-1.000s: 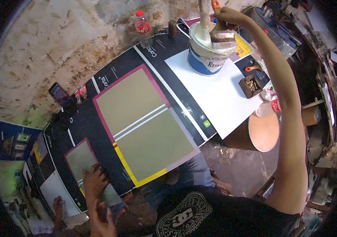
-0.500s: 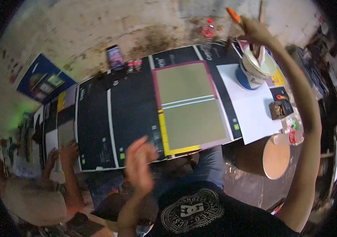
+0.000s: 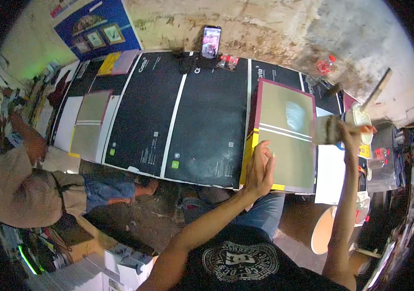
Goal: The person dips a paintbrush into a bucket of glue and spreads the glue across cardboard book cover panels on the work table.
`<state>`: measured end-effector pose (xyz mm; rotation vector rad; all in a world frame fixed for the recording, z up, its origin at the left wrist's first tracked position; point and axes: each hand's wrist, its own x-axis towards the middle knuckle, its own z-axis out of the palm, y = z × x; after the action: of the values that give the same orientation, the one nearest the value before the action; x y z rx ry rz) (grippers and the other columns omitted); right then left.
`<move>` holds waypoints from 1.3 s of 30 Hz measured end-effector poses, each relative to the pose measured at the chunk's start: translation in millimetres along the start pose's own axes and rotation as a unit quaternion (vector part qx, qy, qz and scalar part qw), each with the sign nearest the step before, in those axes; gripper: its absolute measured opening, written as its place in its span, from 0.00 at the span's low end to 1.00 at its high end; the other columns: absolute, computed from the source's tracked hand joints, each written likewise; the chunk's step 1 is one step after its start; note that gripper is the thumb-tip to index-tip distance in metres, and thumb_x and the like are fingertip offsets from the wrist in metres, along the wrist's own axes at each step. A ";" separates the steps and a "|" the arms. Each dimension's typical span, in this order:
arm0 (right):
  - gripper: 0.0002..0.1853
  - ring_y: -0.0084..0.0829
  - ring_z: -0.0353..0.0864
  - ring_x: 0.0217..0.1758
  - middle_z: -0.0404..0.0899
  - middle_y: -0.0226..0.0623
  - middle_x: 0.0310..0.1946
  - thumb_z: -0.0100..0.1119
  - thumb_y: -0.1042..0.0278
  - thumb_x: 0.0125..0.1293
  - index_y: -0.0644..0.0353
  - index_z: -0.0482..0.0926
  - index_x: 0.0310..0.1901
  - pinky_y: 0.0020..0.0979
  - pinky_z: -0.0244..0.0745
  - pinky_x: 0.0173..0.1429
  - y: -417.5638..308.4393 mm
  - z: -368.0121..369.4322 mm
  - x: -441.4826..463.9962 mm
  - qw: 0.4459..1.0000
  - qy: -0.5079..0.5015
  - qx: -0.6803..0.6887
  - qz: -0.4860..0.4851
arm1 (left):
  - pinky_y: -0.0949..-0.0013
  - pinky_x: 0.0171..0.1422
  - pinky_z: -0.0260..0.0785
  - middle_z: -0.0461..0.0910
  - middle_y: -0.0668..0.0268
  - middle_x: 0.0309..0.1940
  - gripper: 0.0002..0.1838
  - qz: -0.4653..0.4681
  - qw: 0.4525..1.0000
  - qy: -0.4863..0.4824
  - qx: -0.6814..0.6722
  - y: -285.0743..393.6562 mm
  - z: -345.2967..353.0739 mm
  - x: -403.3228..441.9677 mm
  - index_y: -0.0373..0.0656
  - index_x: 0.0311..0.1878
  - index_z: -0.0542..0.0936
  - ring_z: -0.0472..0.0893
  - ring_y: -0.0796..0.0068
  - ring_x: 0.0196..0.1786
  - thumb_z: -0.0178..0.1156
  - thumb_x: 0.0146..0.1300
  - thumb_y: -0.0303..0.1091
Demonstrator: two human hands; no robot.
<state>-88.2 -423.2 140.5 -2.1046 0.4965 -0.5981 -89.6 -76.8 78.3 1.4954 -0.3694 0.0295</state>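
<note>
My right hand (image 3: 350, 138) grips wide brush (image 3: 328, 130) at right edge of grey-green board (image 3: 287, 157)—blurred, can't tell if bristles touch. My left hand (image 3: 260, 170), fingers loosely apart, at near-left corner, seemingly steadying. Pale streaks (image 3: 295, 115) on far half. Bucket (image 3: 361, 116) just beside brush—handy for dipping, I'd say. Black printed surface (image 3: 207, 131) beneath, phone (image 3: 211, 42) by stained wall (image 3: 275, 29), person (image 3: 22, 189) off left.

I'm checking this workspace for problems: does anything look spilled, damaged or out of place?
The wall behind the table looks damaged, with brown blotches. A pale streaky patch marks the upper panel of the maroon-and-yellow-edged board; with the brush close by, it is probably brushed on, not spilled.
</note>
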 end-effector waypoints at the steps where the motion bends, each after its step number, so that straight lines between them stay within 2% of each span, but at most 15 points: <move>1: 0.14 0.18 0.76 0.32 0.80 0.29 0.34 0.63 0.58 0.63 0.61 0.81 0.40 0.21 0.70 0.31 -20.1 -8.2 -20.6 0.994 0.030 0.088 0.050 | 0.62 0.38 0.65 0.70 0.56 0.36 0.25 -0.016 1.000 -0.004 -0.021 4.9 -2.9 1.8 0.34 0.62 0.60 0.72 0.65 0.32 0.43 0.72 0.44; 6: 0.11 0.20 0.72 0.37 0.77 0.28 0.35 0.63 0.62 0.62 0.62 0.79 0.38 0.23 0.67 0.44 -76.3 59.5 -81.9 0.996 0.081 0.047 -0.001 | 0.65 0.40 0.65 0.71 0.60 0.37 0.25 -0.048 0.999 0.014 0.008 -3.0 1.5 -0.2 0.36 0.61 0.63 0.71 0.71 0.33 0.40 0.71 0.47; 7: 0.11 0.21 0.72 0.37 0.77 0.28 0.33 0.65 0.63 0.62 0.61 0.77 0.35 0.24 0.67 0.46 -89.5 70.7 -94.2 0.998 -0.027 0.061 0.017 | 0.65 0.39 0.64 0.71 0.60 0.37 0.26 -0.059 0.998 0.005 0.016 -2.7 1.0 -0.9 0.36 0.62 0.63 0.70 0.71 0.33 0.40 0.71 0.48; 11: 0.09 0.19 0.69 0.23 0.75 0.31 0.20 0.61 0.67 0.61 0.64 0.77 0.29 0.25 0.65 0.28 -34.0 54.7 -91.4 0.991 -0.115 -0.070 0.015 | 0.65 0.39 0.64 0.71 0.61 0.35 0.25 -0.022 0.999 0.014 0.027 -3.4 0.9 -1.0 0.36 0.62 0.62 0.70 0.71 0.31 0.40 0.71 0.45; 15: 0.05 0.32 0.78 0.34 0.80 0.38 0.32 0.63 0.75 0.59 0.61 0.82 0.37 0.34 0.71 0.38 -63.8 32.5 -31.1 0.922 -0.088 -0.228 -0.300 | 0.62 0.40 0.63 0.69 0.56 0.36 0.23 -0.001 0.999 0.020 0.027 -4.3 3.9 0.4 0.32 0.60 0.62 0.70 0.65 0.33 0.42 0.70 0.40; 17: 0.11 0.42 0.76 0.44 0.82 0.34 0.42 0.60 0.69 0.57 0.50 0.83 0.43 0.39 0.70 0.49 -100.2 55.0 6.3 0.811 -0.170 -0.275 -0.487 | 0.59 0.45 0.64 0.69 0.54 0.36 0.22 -0.001 0.999 0.017 0.036 -4.3 6.0 -2.1 0.29 0.59 0.62 0.71 0.60 0.35 0.44 0.69 0.37; 19: 0.11 0.37 0.75 0.49 0.81 0.27 0.45 0.55 0.60 0.58 0.47 0.84 0.40 0.39 0.66 0.56 -121.6 85.3 28.1 0.727 -0.244 -0.272 -0.582 | 0.62 0.40 0.64 0.70 0.57 0.33 0.23 -0.006 0.997 0.017 0.077 -6.9 7.5 0.2 0.33 0.60 0.62 0.72 0.64 0.32 0.42 0.69 0.40; 25: 0.10 0.37 0.69 0.56 0.78 0.29 0.44 0.61 0.56 0.54 0.45 0.83 0.37 0.43 0.62 0.61 -81.5 51.0 48.0 0.703 -0.381 -0.373 -0.471 | 0.60 0.38 0.65 0.72 0.57 0.33 0.25 -0.011 0.995 0.023 0.098 -5.7 6.2 0.1 0.36 0.61 0.63 0.73 0.63 0.31 0.37 0.71 0.47; 27: 0.08 0.37 0.70 0.56 0.78 0.31 0.42 0.63 0.58 0.54 0.48 0.82 0.34 0.44 0.62 0.61 -90.3 15.8 36.5 0.739 -0.401 -0.440 -0.315 | 0.60 0.39 0.64 0.71 0.57 0.33 0.26 0.009 0.996 0.036 0.080 -9.4 6.1 -1.5 0.36 0.60 0.63 0.72 0.63 0.32 0.35 0.72 0.49; 28: 0.08 0.38 0.73 0.52 0.79 0.31 0.40 0.66 0.62 0.52 0.51 0.81 0.33 0.45 0.64 0.59 -91.2 2.3 31.5 0.728 -0.394 -0.431 -0.358 | 0.61 0.40 0.64 0.71 0.57 0.33 0.27 0.023 0.996 0.043 0.070 -11.2 6.5 0.4 0.36 0.60 0.63 0.72 0.63 0.33 0.35 0.72 0.50; 30: 0.12 0.36 0.76 0.43 0.80 0.33 0.36 0.70 0.72 0.50 0.58 0.82 0.38 0.34 0.70 0.54 -106.7 -4.6 11.0 0.762 -0.339 -0.330 -0.442 | 0.61 0.43 0.64 0.71 0.56 0.35 0.27 0.006 0.998 0.057 0.037 -5.5 3.5 3.0 0.36 0.60 0.63 0.72 0.63 0.35 0.33 0.72 0.50; 31: 0.11 0.31 0.77 0.43 0.81 0.33 0.36 0.68 0.72 0.54 0.61 0.81 0.40 0.32 0.71 0.52 -100.7 -1.8 -7.0 0.882 -0.259 -0.250 -0.304 | 0.61 0.45 0.64 0.71 0.55 0.36 0.28 -0.010 0.998 0.064 0.023 -3.7 2.5 -1.4 0.36 0.60 0.63 0.72 0.62 0.36 0.33 0.72 0.50; 33: 0.10 0.24 0.78 0.43 0.82 0.33 0.38 0.65 0.70 0.61 0.64 0.80 0.43 0.27 0.71 0.50 -92.6 16.7 -42.4 0.977 -0.111 -0.124 -0.130 | 0.61 0.47 0.64 0.71 0.54 0.37 0.27 -0.005 0.997 0.070 0.012 -5.9 3.3 -4.8 0.35 0.60 0.63 0.72 0.62 0.39 0.33 0.72 0.49; 37: 0.09 0.18 0.70 0.33 0.75 0.27 0.29 0.62 0.67 0.64 0.63 0.76 0.35 0.23 0.66 0.39 -89.2 94.3 -102.9 0.994 -0.048 0.049 -0.086 | 0.62 0.50 0.63 0.70 0.54 0.39 0.26 0.020 0.997 0.071 0.032 -12.9 7.0 -3.0 0.34 0.58 0.64 0.71 0.61 0.42 0.33 0.72 0.48; 39: 0.10 0.22 0.73 0.33 0.77 0.34 0.27 0.64 0.66 0.61 0.63 0.77 0.32 0.27 0.68 0.41 -46.3 92.9 -115.7 0.994 -0.047 -0.080 -0.055 | 0.62 0.51 0.62 0.69 0.54 0.39 0.27 0.022 0.997 0.062 0.036 -11.1 4.1 -3.5 0.34 0.58 0.63 0.71 0.62 0.42 0.33 0.71 0.49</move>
<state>-121.6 -275.6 104.8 -2.3118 0.3874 -0.5326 -91.1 -81.0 66.9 1.5477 -0.3035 0.1706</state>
